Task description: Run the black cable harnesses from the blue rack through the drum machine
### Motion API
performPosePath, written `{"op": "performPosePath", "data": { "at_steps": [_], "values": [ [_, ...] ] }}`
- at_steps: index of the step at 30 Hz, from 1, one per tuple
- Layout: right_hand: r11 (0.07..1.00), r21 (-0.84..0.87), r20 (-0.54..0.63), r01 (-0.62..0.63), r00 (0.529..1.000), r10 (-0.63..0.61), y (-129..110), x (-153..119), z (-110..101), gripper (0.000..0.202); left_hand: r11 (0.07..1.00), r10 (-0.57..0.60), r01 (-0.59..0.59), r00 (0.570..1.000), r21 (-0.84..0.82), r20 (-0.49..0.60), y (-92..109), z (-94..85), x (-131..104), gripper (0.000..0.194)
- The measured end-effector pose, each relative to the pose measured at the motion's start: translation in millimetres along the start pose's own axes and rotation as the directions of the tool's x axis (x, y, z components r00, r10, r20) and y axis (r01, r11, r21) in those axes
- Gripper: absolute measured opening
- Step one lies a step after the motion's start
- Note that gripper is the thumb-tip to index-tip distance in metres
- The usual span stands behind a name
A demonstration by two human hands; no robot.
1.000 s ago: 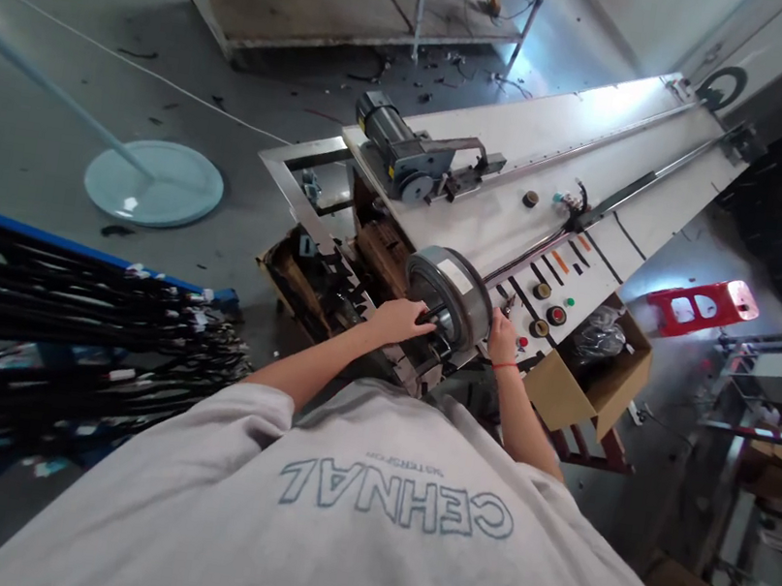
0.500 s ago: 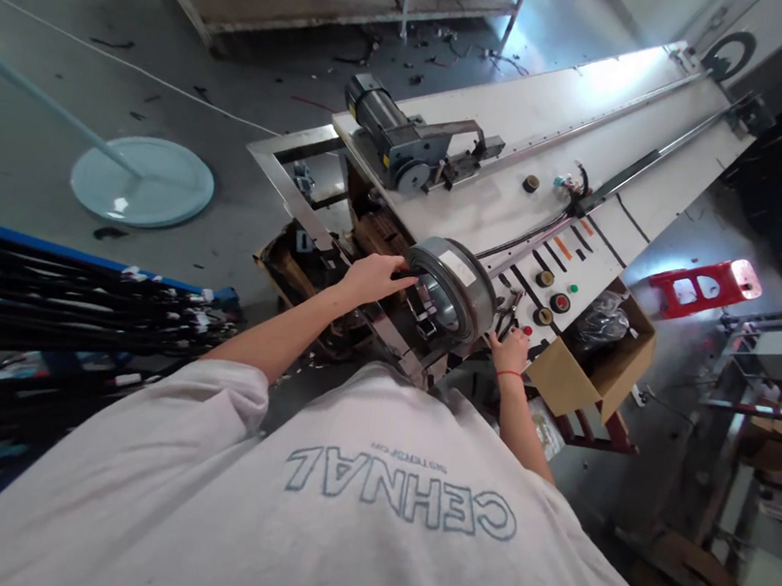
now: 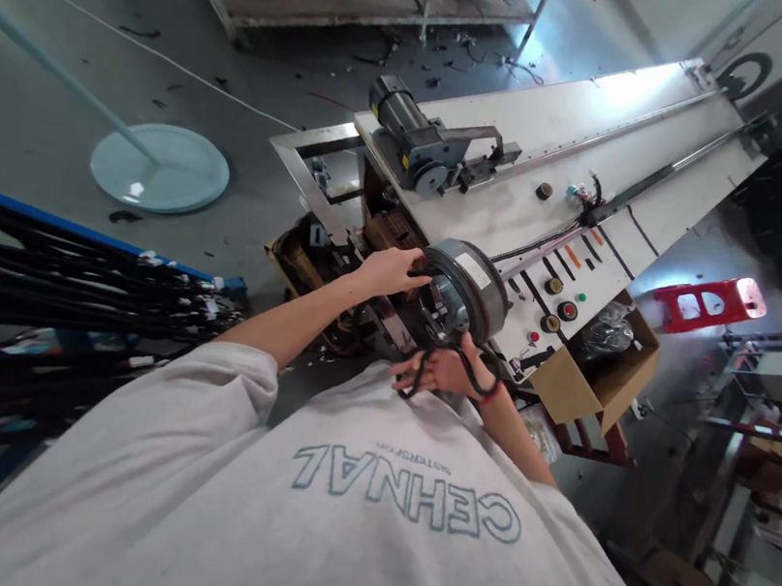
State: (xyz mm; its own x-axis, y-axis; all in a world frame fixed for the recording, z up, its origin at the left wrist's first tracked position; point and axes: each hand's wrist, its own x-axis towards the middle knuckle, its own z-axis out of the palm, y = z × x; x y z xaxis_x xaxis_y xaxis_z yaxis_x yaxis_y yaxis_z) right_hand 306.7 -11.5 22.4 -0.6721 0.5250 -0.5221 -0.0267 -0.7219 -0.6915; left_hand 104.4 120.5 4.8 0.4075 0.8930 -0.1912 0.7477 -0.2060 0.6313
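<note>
A wide grey and black ring (image 3: 490, 293) with a white label stands on edge at the near end of the long white workbench (image 3: 491, 210). My left hand (image 3: 394, 274) is at its left rim, thumb and fingers closed on the edge. In front of the ring, my right hand (image 3: 442, 371) holds a pair of scissors (image 3: 417, 375) with large black handle loops. Its fingers stretch out to the left, and the blades point up toward the ring's opening, partly hidden. Inside the ring, metal machine parts (image 3: 444, 306) show.
A motor unit (image 3: 415, 135) is mounted on the bench's left side. Buttons (image 3: 567, 310) and black strips lie to the right, beside an open cardboard box (image 3: 614, 375). Black cables (image 3: 69, 284) hang at left. A round white base (image 3: 160, 166) and red stool (image 3: 713, 304) stand on the floor.
My right hand has taken the scissors off the bench's right side and brought them left, in front of the ring. My left hand stays at the rim. The whole view has shifted slightly.
</note>
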Motion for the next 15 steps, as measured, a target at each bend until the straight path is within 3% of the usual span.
{"op": "performPosePath", "data": {
  "at_steps": [2,4,6,7,9,11,13,15],
  "values": [
    [0.994,0.054,-0.018,-0.096,0.995,0.097,-6.0,41.0,3.1,0.073,0.997,-0.012,0.013,1.000,0.071,-0.004,5.9,-1.5,0.2,0.053],
    [0.993,0.030,-0.135,-0.116,0.984,0.119,-8.3,60.8,1.3,0.067,0.984,-0.057,0.068,0.996,0.162,-0.069,7.0,-2.7,0.6,0.055],
    [0.992,-0.059,-0.180,-0.111,0.979,0.098,-5.0,49.2,0.3,0.065,0.962,-0.141,0.175,0.975,0.209,-0.169,-0.8,-3.5,1.1,0.052],
    [0.988,-0.109,-0.143,-0.106,0.986,0.090,-1.9,32.8,0.3,0.065,0.956,-0.186,0.222,0.964,0.193,-0.190,-7.7,-3.2,0.9,0.046],
    [0.980,-0.178,-0.019,-0.085,0.996,0.083,4.9,-11.6,-0.3,0.065,0.965,-0.253,0.257,0.965,0.049,-0.073,-24.2,1.0,-1.7,0.034],
    [0.983,-0.181,-0.022,-0.039,0.999,0.036,9.8,-55.0,-5.8,0.064,0.933,-0.222,0.261,0.959,-0.246,0.177,-36.2,13.0,-8.1,0.036],
    [0.983,-0.181,-0.196,0.002,0.980,-0.038,12.2,-82.5,-19.7,0.063,0.769,-0.100,0.311,0.921,-0.558,0.376,-36.6,32.8,-17.6,0.049],
    [0.971,-0.238,-0.472,-0.028,0.877,-0.090,13.9,-90.2,-41.4,0.059,0.543,-0.011,0.355,0.909,-0.761,0.417,-24.9,55.8,-29.0,0.055]
  ]
}}
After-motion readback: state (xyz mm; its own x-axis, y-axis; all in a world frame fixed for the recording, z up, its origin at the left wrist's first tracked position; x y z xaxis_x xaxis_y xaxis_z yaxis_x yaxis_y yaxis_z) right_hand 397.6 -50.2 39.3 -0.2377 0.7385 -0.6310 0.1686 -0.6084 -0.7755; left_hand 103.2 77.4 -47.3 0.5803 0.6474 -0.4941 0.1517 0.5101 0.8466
